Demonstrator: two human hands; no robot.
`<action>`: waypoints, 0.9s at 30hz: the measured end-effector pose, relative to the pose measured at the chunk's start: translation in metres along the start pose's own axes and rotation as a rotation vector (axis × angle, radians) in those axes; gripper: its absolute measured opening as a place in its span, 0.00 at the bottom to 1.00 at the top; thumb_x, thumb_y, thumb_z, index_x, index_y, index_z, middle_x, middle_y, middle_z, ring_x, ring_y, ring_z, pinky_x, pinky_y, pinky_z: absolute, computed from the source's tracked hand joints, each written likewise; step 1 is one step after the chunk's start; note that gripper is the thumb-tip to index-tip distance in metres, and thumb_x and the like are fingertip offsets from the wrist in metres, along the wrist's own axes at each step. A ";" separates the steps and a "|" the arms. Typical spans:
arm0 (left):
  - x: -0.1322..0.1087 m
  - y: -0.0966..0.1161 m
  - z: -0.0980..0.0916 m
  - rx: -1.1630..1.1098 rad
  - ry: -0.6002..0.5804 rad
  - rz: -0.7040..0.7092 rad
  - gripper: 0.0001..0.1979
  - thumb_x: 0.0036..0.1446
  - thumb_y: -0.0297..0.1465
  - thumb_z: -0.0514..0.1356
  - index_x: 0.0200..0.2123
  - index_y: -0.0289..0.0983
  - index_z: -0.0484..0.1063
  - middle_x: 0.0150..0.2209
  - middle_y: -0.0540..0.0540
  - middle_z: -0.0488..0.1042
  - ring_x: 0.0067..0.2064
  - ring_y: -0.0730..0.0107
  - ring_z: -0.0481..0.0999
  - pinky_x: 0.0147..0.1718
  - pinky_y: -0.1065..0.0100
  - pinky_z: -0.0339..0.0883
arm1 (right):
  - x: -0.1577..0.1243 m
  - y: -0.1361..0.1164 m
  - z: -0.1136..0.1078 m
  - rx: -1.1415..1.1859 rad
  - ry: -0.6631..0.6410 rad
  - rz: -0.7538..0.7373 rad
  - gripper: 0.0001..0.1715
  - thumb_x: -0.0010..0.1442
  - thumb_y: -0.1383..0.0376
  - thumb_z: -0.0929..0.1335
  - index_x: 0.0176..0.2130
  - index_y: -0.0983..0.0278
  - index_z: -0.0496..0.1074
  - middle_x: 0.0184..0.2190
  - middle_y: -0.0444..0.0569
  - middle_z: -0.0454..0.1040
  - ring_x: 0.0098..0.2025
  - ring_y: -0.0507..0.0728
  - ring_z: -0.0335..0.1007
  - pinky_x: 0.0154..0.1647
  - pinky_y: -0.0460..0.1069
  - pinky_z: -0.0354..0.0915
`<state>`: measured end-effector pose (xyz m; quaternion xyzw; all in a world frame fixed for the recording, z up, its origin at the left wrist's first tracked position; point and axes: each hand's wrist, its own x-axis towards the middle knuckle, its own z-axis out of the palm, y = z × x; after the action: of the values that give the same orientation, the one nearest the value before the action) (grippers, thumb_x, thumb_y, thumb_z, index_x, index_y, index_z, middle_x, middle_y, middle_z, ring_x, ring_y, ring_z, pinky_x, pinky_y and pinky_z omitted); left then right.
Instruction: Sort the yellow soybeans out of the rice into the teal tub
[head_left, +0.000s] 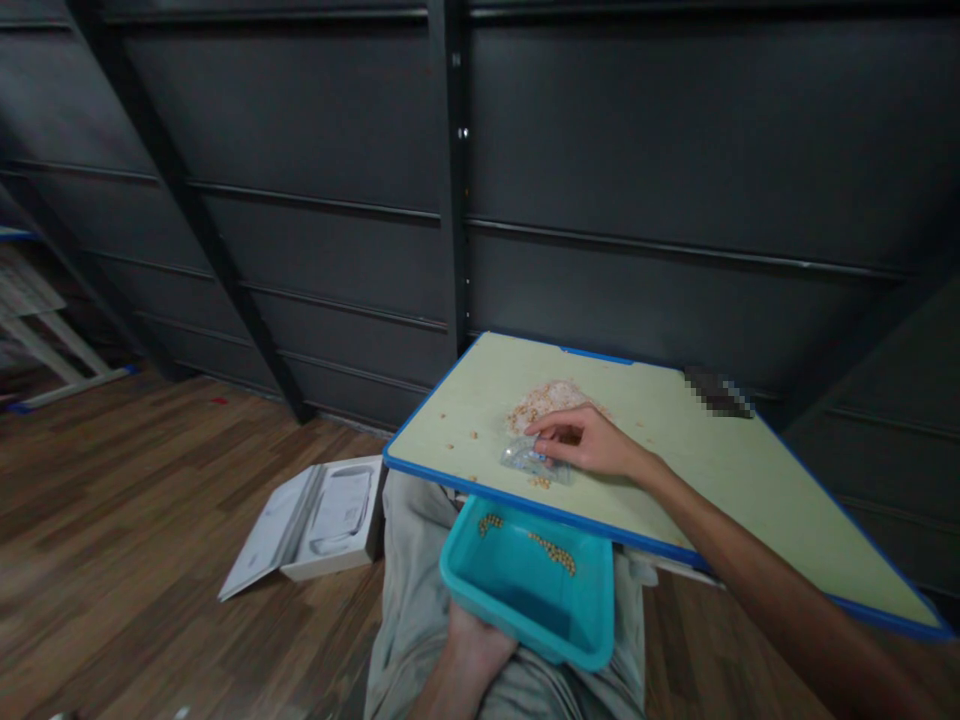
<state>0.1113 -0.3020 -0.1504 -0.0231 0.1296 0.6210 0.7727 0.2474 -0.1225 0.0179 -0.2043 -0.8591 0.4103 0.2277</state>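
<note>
My right hand [574,440] is over the table, its thumb and fingers pinched on a clear, curved plastic piece [525,455] with bluish marks. That piece lies flat or nearly flat on the tabletop, and its exact kind is hard to make out. Just beyond the fingers spreads a heap of pale grains mixed with tan beans [555,397]. A few loose beans [540,482] lie near the table's front edge. My left hand [480,640] supports a teal plastic basin [525,595] from below, its fingers hidden underneath. Tan beans [555,553] sit in two groups inside the basin.
The pale table [720,490] has a blue rim, and the basin sits over my lap against its front edge. A blurred dark object [718,392] lies at the back right. An open white box [337,515] stands on the wooden floor, left. Dark panels [300,120] rise behind.
</note>
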 end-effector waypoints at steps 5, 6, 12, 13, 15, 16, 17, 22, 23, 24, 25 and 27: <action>-0.005 0.000 0.009 0.004 0.004 -0.006 0.23 0.61 0.49 0.56 0.48 0.41 0.80 0.46 0.40 0.87 0.63 0.47 0.73 0.67 0.41 0.58 | -0.001 -0.004 0.002 0.036 -0.054 0.017 0.18 0.63 0.57 0.72 0.49 0.63 0.80 0.29 0.48 0.81 0.31 0.54 0.77 0.34 0.49 0.71; -0.005 0.000 0.010 -0.001 0.011 -0.008 0.22 0.60 0.48 0.57 0.47 0.42 0.80 0.46 0.40 0.87 0.63 0.47 0.74 0.67 0.41 0.59 | -0.001 -0.005 0.003 0.046 -0.066 0.024 0.18 0.63 0.57 0.72 0.49 0.63 0.80 0.29 0.48 0.82 0.31 0.54 0.77 0.35 0.49 0.72; -0.007 0.002 0.021 0.079 0.019 0.020 0.21 0.58 0.48 0.59 0.45 0.42 0.81 0.45 0.39 0.87 0.63 0.45 0.73 0.65 0.40 0.61 | -0.002 -0.013 0.007 0.142 -0.161 0.091 0.18 0.59 0.58 0.75 0.48 0.62 0.80 0.28 0.47 0.82 0.31 0.55 0.81 0.38 0.50 0.75; -0.007 0.002 0.023 0.085 0.017 0.025 0.21 0.58 0.48 0.59 0.45 0.42 0.81 0.45 0.39 0.87 0.63 0.45 0.73 0.65 0.40 0.60 | -0.002 -0.015 0.008 0.148 -0.165 0.096 0.18 0.58 0.58 0.76 0.48 0.62 0.80 0.28 0.47 0.82 0.32 0.56 0.81 0.38 0.51 0.75; -0.007 0.002 0.027 0.084 0.011 0.040 0.20 0.58 0.48 0.59 0.45 0.43 0.81 0.44 0.40 0.87 0.63 0.44 0.73 0.66 0.41 0.59 | -0.002 -0.018 0.008 0.142 -0.160 0.099 0.18 0.58 0.59 0.76 0.47 0.62 0.80 0.28 0.47 0.83 0.32 0.56 0.81 0.37 0.50 0.75; -0.007 0.002 0.028 0.080 0.008 0.044 0.20 0.58 0.48 0.59 0.45 0.43 0.81 0.45 0.41 0.87 0.63 0.44 0.73 0.66 0.41 0.59 | -0.003 -0.019 0.008 0.140 -0.159 0.101 0.18 0.57 0.59 0.76 0.47 0.61 0.80 0.28 0.47 0.83 0.32 0.56 0.81 0.37 0.50 0.75; -0.008 0.003 0.028 0.079 0.007 0.044 0.20 0.57 0.47 0.59 0.44 0.43 0.81 0.46 0.41 0.87 0.64 0.43 0.72 0.66 0.41 0.58 | -0.003 -0.020 0.009 0.141 -0.161 0.104 0.18 0.57 0.60 0.76 0.47 0.61 0.80 0.28 0.47 0.83 0.32 0.56 0.81 0.36 0.50 0.75; -0.008 0.002 0.027 0.056 0.023 0.010 0.18 0.57 0.47 0.58 0.41 0.44 0.82 0.53 0.42 0.84 0.66 0.40 0.69 0.66 0.39 0.56 | -0.002 -0.015 0.010 0.144 -0.157 0.098 0.18 0.58 0.59 0.75 0.48 0.63 0.80 0.27 0.47 0.82 0.30 0.56 0.80 0.34 0.50 0.74; -0.008 0.002 0.026 0.050 0.025 0.005 0.19 0.57 0.47 0.57 0.41 0.45 0.82 0.54 0.43 0.83 0.66 0.40 0.69 0.66 0.39 0.56 | -0.001 -0.013 0.010 0.119 -0.136 0.087 0.18 0.59 0.59 0.75 0.48 0.63 0.80 0.27 0.47 0.82 0.30 0.55 0.79 0.34 0.49 0.73; -0.008 0.002 0.026 0.047 0.025 0.003 0.19 0.57 0.48 0.57 0.42 0.46 0.82 0.54 0.43 0.83 0.66 0.40 0.69 0.66 0.39 0.56 | -0.001 -0.011 0.010 0.080 -0.104 0.071 0.18 0.59 0.59 0.75 0.48 0.63 0.80 0.27 0.47 0.81 0.30 0.55 0.78 0.33 0.49 0.72; -0.007 0.002 0.026 0.048 0.027 0.004 0.19 0.57 0.48 0.57 0.43 0.46 0.82 0.54 0.43 0.83 0.66 0.40 0.69 0.66 0.39 0.57 | 0.000 -0.008 0.009 0.028 -0.065 0.052 0.17 0.60 0.59 0.74 0.48 0.63 0.80 0.28 0.47 0.81 0.29 0.54 0.77 0.32 0.48 0.71; -0.007 0.003 0.024 0.053 0.044 0.000 0.21 0.56 0.50 0.57 0.44 0.47 0.82 0.51 0.42 0.85 0.65 0.41 0.71 0.66 0.39 0.57 | 0.002 -0.005 0.005 -0.104 0.022 0.007 0.15 0.61 0.60 0.73 0.47 0.63 0.81 0.30 0.47 0.81 0.29 0.52 0.74 0.30 0.47 0.68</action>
<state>0.1112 -0.3032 -0.1249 -0.0163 0.1628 0.6168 0.7699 0.2421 -0.1272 0.0196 -0.2232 -0.8761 0.3635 0.2247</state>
